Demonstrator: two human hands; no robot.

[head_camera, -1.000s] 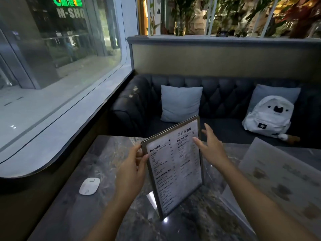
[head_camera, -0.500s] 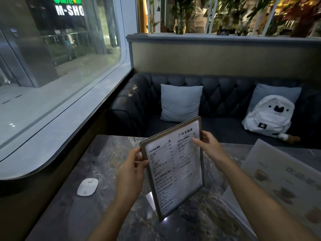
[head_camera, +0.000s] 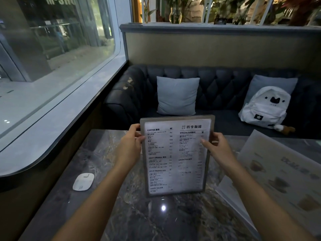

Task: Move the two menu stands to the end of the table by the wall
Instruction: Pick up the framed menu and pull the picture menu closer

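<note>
A metal-framed menu stand (head_camera: pixel 175 157) with a black-and-white drinks list faces me squarely over the middle of the dark marble table (head_camera: pixel 107 150). My left hand (head_camera: pixel 131 145) grips its left edge near the top. My right hand (head_camera: pixel 215 150) grips its right edge, thumb on the front. Whether its lower edge touches the table I cannot tell. A second menu stand (head_camera: pixel 284 181), pale with pictures of cups, leans at the right side of the table.
A white oval device (head_camera: pixel 83 181) lies on the table near the left edge by the window sill (head_camera: pixel 52 129). Behind the table stands a dark tufted sofa (head_camera: pixel 224 84) with two grey cushions and a white backpack (head_camera: pixel 265 108).
The menu stand has turned from an angled pose to face me square. My right hand went from open beside it to gripping its right edge. The view moved closer.
</note>
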